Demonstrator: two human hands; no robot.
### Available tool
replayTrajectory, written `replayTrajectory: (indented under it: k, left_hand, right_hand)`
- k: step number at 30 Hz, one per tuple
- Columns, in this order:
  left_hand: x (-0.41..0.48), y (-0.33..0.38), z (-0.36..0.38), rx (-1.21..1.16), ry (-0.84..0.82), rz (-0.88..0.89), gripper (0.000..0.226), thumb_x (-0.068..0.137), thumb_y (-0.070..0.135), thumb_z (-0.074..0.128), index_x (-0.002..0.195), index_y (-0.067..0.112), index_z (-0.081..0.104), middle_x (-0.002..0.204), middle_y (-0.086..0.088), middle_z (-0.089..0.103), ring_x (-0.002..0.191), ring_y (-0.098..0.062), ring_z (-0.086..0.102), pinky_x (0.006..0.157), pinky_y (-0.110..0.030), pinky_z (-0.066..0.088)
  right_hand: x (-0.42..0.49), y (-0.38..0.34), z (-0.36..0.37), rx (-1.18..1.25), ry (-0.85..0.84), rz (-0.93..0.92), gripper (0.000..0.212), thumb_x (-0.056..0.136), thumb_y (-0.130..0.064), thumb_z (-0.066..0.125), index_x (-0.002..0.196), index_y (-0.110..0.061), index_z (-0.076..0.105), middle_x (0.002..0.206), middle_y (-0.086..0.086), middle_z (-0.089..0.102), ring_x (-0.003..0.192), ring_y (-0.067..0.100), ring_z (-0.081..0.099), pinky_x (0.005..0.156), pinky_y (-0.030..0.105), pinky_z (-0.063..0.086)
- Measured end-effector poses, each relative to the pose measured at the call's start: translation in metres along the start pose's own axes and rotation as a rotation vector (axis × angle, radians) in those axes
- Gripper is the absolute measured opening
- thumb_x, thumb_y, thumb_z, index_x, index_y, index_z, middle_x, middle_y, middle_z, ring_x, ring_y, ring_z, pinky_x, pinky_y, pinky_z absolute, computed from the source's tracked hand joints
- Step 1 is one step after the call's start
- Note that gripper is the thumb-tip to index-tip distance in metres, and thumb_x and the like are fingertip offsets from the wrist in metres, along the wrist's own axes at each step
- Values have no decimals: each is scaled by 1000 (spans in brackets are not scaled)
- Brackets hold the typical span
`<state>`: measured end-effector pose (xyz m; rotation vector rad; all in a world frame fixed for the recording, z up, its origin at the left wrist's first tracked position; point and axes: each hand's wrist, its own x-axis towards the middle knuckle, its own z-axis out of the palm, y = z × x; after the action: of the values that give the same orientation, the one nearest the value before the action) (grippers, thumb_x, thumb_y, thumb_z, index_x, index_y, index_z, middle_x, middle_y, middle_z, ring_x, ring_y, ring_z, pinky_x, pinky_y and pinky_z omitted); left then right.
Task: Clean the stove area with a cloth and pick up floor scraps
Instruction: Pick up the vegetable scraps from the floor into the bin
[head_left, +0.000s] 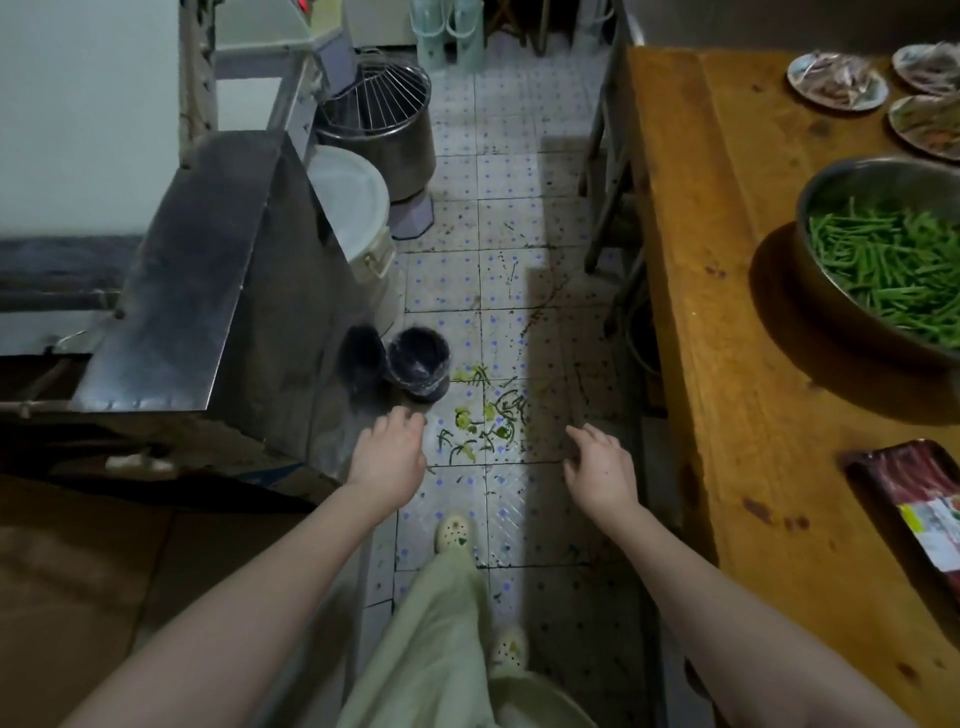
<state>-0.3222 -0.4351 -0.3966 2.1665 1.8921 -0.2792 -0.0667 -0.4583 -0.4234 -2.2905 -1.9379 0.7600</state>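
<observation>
- The tiled floor (519, 218) runs as a narrow aisle straight ahead, with dark specks along it. The scraps lie on it, well below both hands.
- The wooden desk (727, 312) walls the aisle on the right. It carries a steel bowl of green beans (883, 270), some plates (836, 83) and a wrapped meat tray (919, 499).
- The steel stove cabinet (208, 291) walls the aisle on the left. No cloth shows anywhere.
- Farther down the left side stand a white lidded bucket (348, 208) and a metal tub with a wire guard (379, 119), both well apart from the scraps.
- A small black lined bin (418, 364) stands at the cabinet's corner, just beside the far-left edge of the scatter, so I judge the drop to be short.
- The left grip (387, 457) hangs palm down with loosely curled fingers and holds nothing that shows.
- The right grip (597, 467) has its fingers spread apart and is empty.
- The floor scraps (483, 421) are green stems and yellowish bits, lying between and slightly ahead of the two hands.
  - They appear nearer the left fingertips.
  - The stems point every way, so no single axis suits a pinch.
  - Nothing stands between hands and scatter, so the coming move looks like a plain reach down.
</observation>
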Motion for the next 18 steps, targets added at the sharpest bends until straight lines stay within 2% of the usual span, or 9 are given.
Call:
replayTrajectory:
  k: [6,14,18]
  left_hand:
    - [69,-16,-8,6,-65,53,36,91,19,44,126,13,42,128,-9,44,114,-28,47,91,-39,41]
    - [151,-40,-19,0,-60,122,43,90,15,45,132,13,40,131,-10,44,115,-27,47,92,-39,41]
    - [175,-51,-15,-17,-80,106,43,90,17,46,132,14,39,131,-9,44,115,-26,47,93,-38,40]
  right_hand:
    - [55,-17,-6,20,-17,48,53,91,-19,57,141,-19,41,149,6,38,136,23,35,114,39,29]
    - [126,-52,3,29,-4,104,53,90,-19,57,141,-18,42,148,7,39,134,24,37,112,37,28]
    - [150,-64,12,4,-9,52,53,89,-13,55,140,-19,42,148,8,38,135,24,36,112,38,27]
